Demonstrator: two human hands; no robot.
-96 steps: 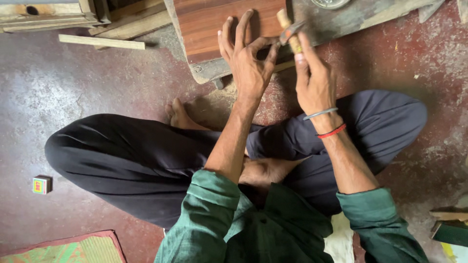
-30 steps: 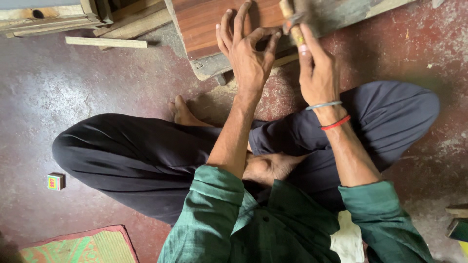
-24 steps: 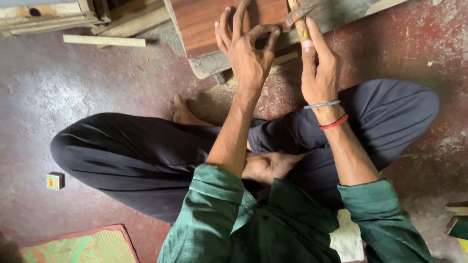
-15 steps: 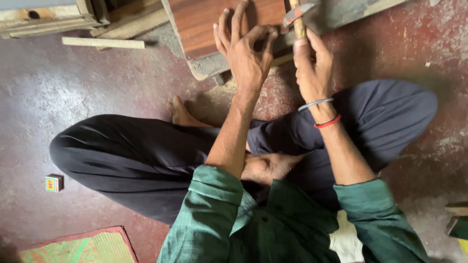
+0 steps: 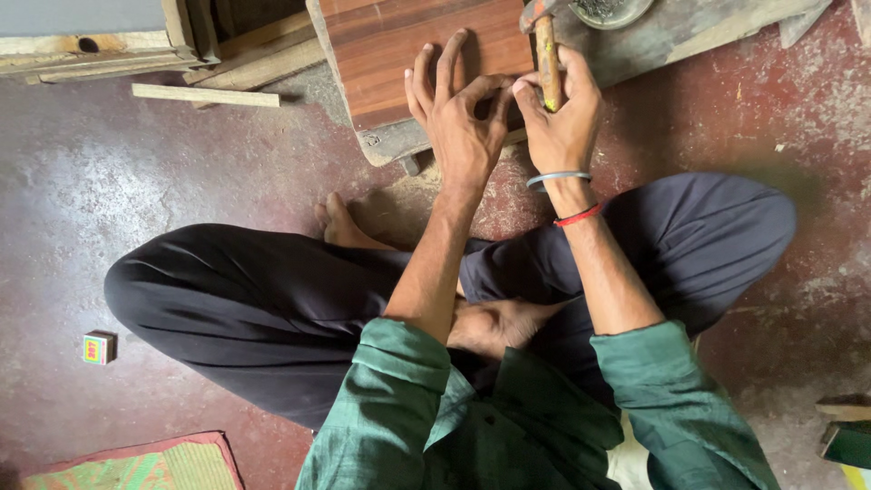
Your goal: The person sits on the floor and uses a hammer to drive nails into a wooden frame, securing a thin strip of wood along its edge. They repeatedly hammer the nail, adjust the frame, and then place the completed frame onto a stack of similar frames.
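Observation:
I sit cross-legged on the floor facing a brown wood-grain panel (image 5: 399, 41) that lies on a rough wooden block (image 5: 390, 145). My left hand (image 5: 458, 118) rests on the panel's near edge, thumb and forefinger pinched together as if on something very small that I cannot make out, other fingers spread. My right hand (image 5: 562, 113) grips the wooden handle of a hammer (image 5: 545, 50), whose metal head is at the frame's top edge above the panel. The two hands nearly touch.
Wooden strips and planks (image 5: 204, 93) lie at the back left. A round metal dish (image 5: 612, 9) sits on a grey board (image 5: 689, 27) at the top right. A small coloured box (image 5: 98, 347) and a mat's corner (image 5: 136, 467) are on the reddish floor at my left.
The right hand has shifted with the hammer, the handle now upright and the head at the frame's top. The left hand keeps its pinch on the panel edge.

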